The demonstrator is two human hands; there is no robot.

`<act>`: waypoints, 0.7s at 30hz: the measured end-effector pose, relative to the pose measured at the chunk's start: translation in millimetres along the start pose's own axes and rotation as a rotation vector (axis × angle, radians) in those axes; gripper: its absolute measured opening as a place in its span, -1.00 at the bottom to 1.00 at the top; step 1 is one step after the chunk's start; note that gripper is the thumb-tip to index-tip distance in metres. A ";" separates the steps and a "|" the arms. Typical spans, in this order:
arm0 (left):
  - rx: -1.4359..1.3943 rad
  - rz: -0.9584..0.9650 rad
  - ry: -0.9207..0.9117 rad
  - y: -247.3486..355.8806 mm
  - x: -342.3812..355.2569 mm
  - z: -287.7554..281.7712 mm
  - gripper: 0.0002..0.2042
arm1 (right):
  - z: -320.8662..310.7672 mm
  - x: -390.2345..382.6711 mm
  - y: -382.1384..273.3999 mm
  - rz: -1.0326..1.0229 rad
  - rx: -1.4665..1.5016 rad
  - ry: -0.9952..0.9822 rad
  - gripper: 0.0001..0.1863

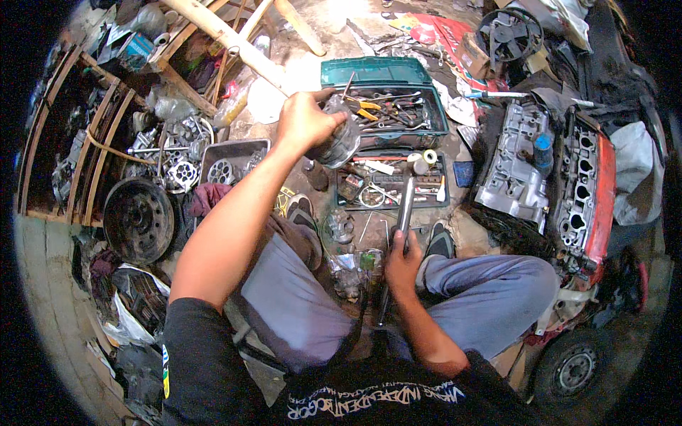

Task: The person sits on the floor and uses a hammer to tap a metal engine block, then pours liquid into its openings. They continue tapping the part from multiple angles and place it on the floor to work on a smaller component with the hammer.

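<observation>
My left hand [311,119] is raised in front of the open green toolbox [373,71], closed on a dark, greasy metal part [335,148] that hangs below my fingers. My right hand [403,259] grips the long steel handle of a hammer [406,202], held upright between my knees with its head over a tray of tools [366,195]. Wrenches and yellow-handled pliers [366,112] fill the toolbox. Small metal parts in clear plastic [347,277] lie beside my right hand.
A silver engine part [506,177] and a red-edged cylinder head [593,192] sit at right, a tire [572,373] below them. At left are a black wheel rim [138,220], a bin of parts [234,148] and wooden frames [82,135]. A fan [508,35] lies at top right.
</observation>
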State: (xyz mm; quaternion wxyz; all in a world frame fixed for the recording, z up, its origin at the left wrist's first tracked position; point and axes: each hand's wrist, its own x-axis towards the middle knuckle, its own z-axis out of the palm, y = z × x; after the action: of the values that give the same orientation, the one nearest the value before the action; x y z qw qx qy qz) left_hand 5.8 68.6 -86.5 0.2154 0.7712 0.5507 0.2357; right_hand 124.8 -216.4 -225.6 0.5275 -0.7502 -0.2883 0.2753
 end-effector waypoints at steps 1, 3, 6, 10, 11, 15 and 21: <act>-0.019 -0.006 -0.010 3.5 -0.2 -1.9 -0.40 | -4.0 6.0 -7.2 -0.003 0.000 0.016 -0.65; -0.065 -0.036 -0.019 -0.4 -0.1 -4.7 -0.39 | -4.7 10.8 -39.0 -0.026 0.086 0.040 -0.66; -0.174 -0.108 -0.030 -2.7 2.2 -8.9 -0.38 | -4.9 15.1 -50.2 -0.010 0.117 0.055 -0.68; -0.322 -0.234 -0.100 21.7 -6.4 -18.4 -0.37 | -4.0 20.4 -24.2 0.022 0.285 0.026 -0.69; -0.372 -0.233 -0.122 20.9 -7.3 -19.8 -0.36 | -4.8 19.4 -26.5 0.034 0.322 0.008 -0.68; -0.464 -0.265 -0.218 48.0 -19.3 -28.8 -0.36 | -8.1 23.7 -17.7 0.006 0.311 -0.008 -0.68; -0.604 -0.191 -0.200 51.2 -39.4 -20.7 -0.41 | -19.2 39.0 -62.7 0.312 0.581 -0.105 -0.64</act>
State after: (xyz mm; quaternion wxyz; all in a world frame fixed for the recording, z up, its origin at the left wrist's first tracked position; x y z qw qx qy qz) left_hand 20.6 17.3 -44.6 0.5085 0.6368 0.5017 0.2901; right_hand 156.2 -182.9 -164.6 0.6554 -0.5883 -0.1060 0.4617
